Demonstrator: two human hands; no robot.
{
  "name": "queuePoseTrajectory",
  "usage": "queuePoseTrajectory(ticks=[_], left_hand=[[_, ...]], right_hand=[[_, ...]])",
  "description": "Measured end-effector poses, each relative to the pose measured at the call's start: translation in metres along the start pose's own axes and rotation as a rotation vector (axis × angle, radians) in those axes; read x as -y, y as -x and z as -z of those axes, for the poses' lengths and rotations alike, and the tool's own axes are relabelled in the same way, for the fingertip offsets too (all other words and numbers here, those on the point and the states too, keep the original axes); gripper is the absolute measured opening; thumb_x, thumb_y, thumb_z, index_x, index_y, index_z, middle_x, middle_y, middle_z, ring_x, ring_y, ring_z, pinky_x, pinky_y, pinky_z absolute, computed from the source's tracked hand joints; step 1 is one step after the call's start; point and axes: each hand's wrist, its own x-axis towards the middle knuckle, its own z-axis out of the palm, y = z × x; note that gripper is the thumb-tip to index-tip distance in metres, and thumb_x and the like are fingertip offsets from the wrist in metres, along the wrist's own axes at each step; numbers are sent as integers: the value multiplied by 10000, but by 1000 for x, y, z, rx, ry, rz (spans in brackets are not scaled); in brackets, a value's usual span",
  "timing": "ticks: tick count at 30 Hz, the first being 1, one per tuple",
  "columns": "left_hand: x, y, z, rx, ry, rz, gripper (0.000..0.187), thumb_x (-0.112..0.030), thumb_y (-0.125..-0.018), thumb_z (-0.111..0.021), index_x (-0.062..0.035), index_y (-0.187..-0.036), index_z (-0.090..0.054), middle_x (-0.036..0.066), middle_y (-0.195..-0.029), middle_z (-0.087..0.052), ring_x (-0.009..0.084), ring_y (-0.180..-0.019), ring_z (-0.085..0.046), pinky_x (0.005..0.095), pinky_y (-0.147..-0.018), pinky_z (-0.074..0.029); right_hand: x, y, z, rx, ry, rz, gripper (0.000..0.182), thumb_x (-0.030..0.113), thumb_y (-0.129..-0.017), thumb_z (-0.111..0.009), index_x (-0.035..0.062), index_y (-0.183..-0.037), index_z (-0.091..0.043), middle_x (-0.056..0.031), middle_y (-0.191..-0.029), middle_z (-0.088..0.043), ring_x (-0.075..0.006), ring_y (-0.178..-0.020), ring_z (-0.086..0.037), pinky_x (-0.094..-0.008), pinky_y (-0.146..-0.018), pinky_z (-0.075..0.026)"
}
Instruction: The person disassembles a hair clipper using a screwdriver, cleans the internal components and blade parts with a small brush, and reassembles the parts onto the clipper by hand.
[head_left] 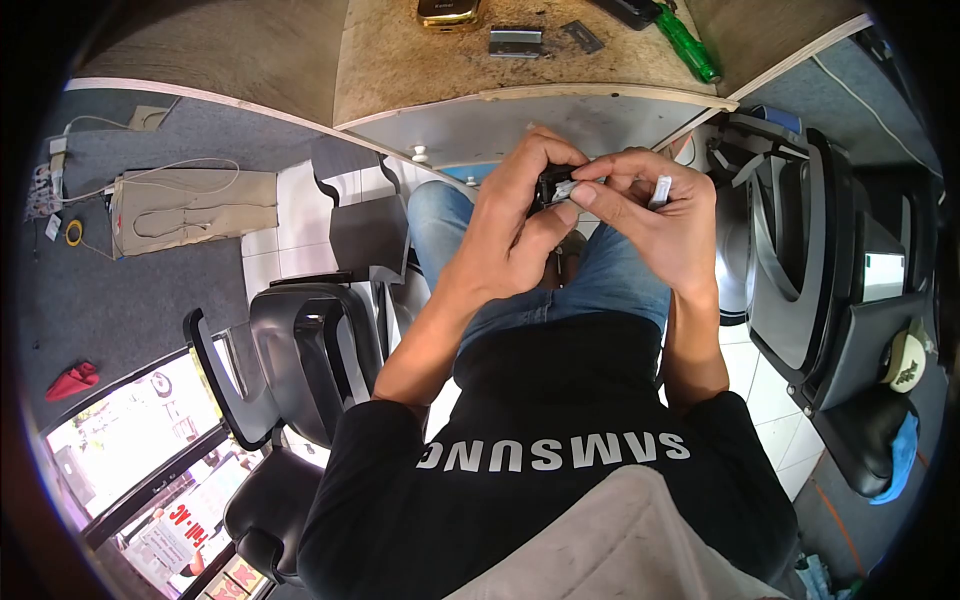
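Observation:
Both hands meet above my lap, just in front of the bench edge. My left hand (520,220) has its fingers wrapped round a small black object (548,186). My right hand (660,210) pinches a small silvery piece (566,190) against that black object. A short white item (660,192) sticks out between the curled fingers of my right hand. Fingers hide much of the black object, and I cannot make out what it is.
The worn wooden bench (420,85) holds a gold-edged device (450,12), a small metal block (516,42), a dark flat piece (582,37) and a green-handled tool (688,45). Black chairs (310,350) stand left and right (790,260).

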Motion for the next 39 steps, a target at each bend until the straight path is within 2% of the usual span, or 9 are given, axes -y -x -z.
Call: queuePoseTrajectory(ticks=[6, 10, 13, 19, 24, 30, 33, 39], left_hand=[[2, 3, -4, -18, 147, 108, 287, -94, -833, -551, 33, -1088, -588, 159, -944, -626, 237, -852, -607, 343, -792, -485], [3, 7, -8, -33, 247, 178, 285, -133, -872, -515, 31, -1096, -584, 130, -902, -648, 194, -843, -616, 333, -783, -488], [1, 10, -7, -5, 296, 305, 274, -156, -924, -487, 30, -1103, -578, 110, -879, -666, 170, -812, -631, 308, -760, -496], [-7, 6, -10, -64, 496, 496, 299, -205, -1005, -420, 13, -1119, -591, 98, -840, -675, 138, -694, -653, 266, -648, -512], [-8, 5, -9, -75, 487, 498, 313, -218, -1010, -418, 14, -1123, -594, 104, -836, -673, 144, -678, -663, 273, -629, -523], [-13, 3, -10, -94, 505, 507, 312, -218, -1008, -421, 16, -1117, -597, 107, -835, -668, 150, -678, -661, 281, -625, -530], [-12, 3, -10, -81, 499, 483, 308, -214, -1007, -424, 14, -1116, -600, 99, -841, -664, 143, -702, -657, 278, -647, -529], [-3, 9, -10, -89, 391, 427, 296, -191, -1002, -429, 13, -1124, -604, 68, -878, -650, 124, -782, -628, 268, -734, -510]], right_hand=[[11, -4, 2, 76, 21, -27, 84, 24, -899, -838, 6, -960, -783, 86, -685, -550, 7, -630, -452, -183, -547, -379], [14, -7, 4, 135, -85, -84, 82, 24, -915, -820, -17, -925, -751, 53, -700, -616, 0, -644, -519, -185, -560, -422], [13, -9, 5, 151, -91, -95, 88, 29, -928, -807, -29, -927, -741, 28, -711, -651, -13, -641, -568, -197, -555, -462], [10, -11, 1, 139, -113, -118, 85, 38, -962, -767, -42, -956, -741, 1, -740, -671, -39, -626, -602, -229, -537, -517], [3, -12, 1, 147, -134, -105, 91, 46, -985, -743, -43, -995, -734, 4, -758, -659, -46, -639, -600, -229, -541, -521], [7, -13, 0, 132, -325, -158, 134, 57, -990, -747, -18, -1095, -710, 31, -739, -619, -31, -657, -581, -226, -542, -517], [4, -12, 2, 164, -134, -61, 138, 65, -985, -759, -6, -1090, -705, 45, -727, -592, -19, -661, -565, -218, -544, -512], [-1, -9, -3, 125, -153, -55, 117, 64, -978, -762, 20, -1073, -711, 73, -714, -527, -4, -664, -527, -203, -559, -470]])
